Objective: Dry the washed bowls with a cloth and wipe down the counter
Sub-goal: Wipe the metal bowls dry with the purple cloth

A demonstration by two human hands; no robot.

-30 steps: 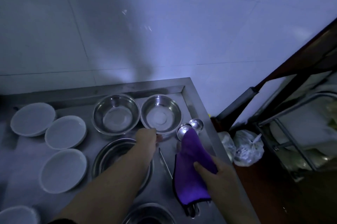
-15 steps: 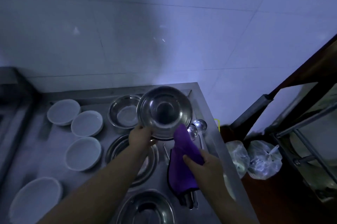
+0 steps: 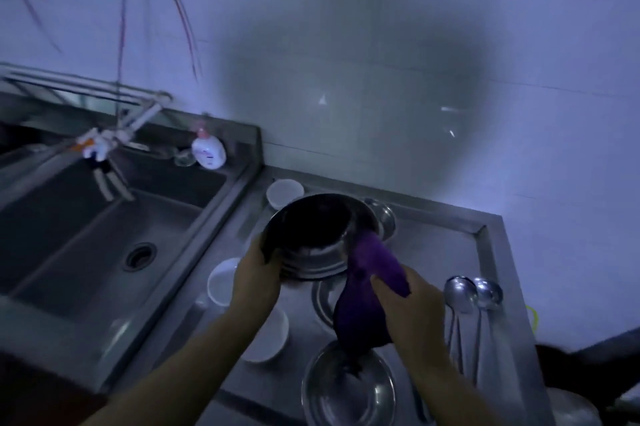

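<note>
A double steel sink is seen well to the left of both hands, with a blurred tap above it and a white pump bottle on its back ledge. The steel counter extends beneath and to the right of the hands; a bare stretch is seen beyond the right hand.

A steel bowl is held raised and tilted above the counter, its dark inside turned toward the camera. Its lower left rim is gripped by the left hand, thumb curled over the edge. A purple cloth is pinched in the right hand, fingers curled round it; the upper end of the cloth is pressed against the right rim of the bowl and the rest hangs down.

A second steel bowl rests on the counter below the hanging cloth, near the right forearm. White bowls are noted beneath and beside the left hand, under the left forearm, and beyond the held bowl. Two steel ladles lie just right of the right hand. Detail is limited by dim light and blur.
</note>
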